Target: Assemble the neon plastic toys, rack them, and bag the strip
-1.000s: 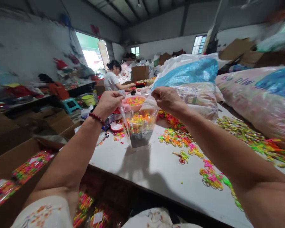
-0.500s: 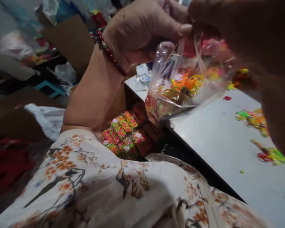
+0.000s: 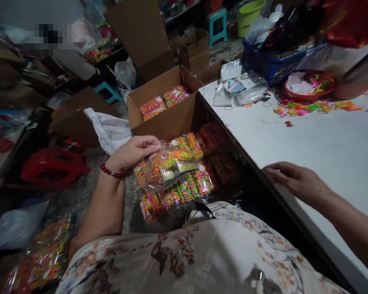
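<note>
My left hand (image 3: 136, 152), with a red bead bracelet at the wrist, is closed on the edge of a clear plastic bag (image 3: 162, 174) holding orange and yellow bits. That bag hangs over several clear packs of small multicoloured pieces (image 3: 187, 188) stacked beside the table. At the near edge of the white table (image 3: 251, 126), my right hand (image 3: 297, 179) has its fingers stretched out, and no object shows in it.
Beyond my left hand stands an open cardboard box (image 3: 162, 126) with more packs inside. On the table are a red basket (image 3: 328, 92), a blue crate (image 3: 263, 67), plastic bags (image 3: 248, 90) and loose colourful pieces (image 3: 309, 108). A red stool (image 3: 53, 167) lies at left.
Both hands were together up high on the bag. My left hand has brought the bag down over the packs; my right hand has let go and moved to the table edge.
</note>
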`<state>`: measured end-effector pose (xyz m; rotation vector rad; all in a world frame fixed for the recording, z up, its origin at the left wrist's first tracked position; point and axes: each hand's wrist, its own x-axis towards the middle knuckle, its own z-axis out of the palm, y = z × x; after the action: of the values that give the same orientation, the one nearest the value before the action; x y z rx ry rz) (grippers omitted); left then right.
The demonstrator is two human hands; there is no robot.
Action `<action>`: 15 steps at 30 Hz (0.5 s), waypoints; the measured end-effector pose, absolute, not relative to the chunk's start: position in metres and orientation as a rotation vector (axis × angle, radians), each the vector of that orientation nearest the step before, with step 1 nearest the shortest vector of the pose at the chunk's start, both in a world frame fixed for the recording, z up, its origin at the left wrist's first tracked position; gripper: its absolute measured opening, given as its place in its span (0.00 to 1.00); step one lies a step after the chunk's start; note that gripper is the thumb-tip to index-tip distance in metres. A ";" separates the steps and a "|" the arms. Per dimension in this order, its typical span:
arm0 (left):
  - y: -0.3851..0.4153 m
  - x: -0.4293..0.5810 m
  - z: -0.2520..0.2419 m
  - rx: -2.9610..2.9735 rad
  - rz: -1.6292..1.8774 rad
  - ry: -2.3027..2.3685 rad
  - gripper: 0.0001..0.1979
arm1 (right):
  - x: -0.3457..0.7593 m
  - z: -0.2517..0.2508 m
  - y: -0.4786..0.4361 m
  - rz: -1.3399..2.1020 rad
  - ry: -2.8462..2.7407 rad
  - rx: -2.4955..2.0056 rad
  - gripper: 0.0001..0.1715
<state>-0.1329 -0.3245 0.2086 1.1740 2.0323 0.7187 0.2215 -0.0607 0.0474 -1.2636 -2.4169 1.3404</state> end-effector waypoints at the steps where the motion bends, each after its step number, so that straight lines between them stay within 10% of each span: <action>1: -0.333 -0.147 0.196 1.152 0.665 2.074 0.16 | 0.230 0.036 -0.062 1.363 -2.413 -1.313 0.27; 15: -0.358 -0.230 0.018 1.071 -0.154 2.765 0.17 | 0.245 0.027 -0.092 1.333 -2.193 -1.496 0.20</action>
<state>-0.2297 -0.3575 0.0182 1.0709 2.7655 -0.1538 0.2449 -0.0924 0.0272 -1.4960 -2.1934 1.3327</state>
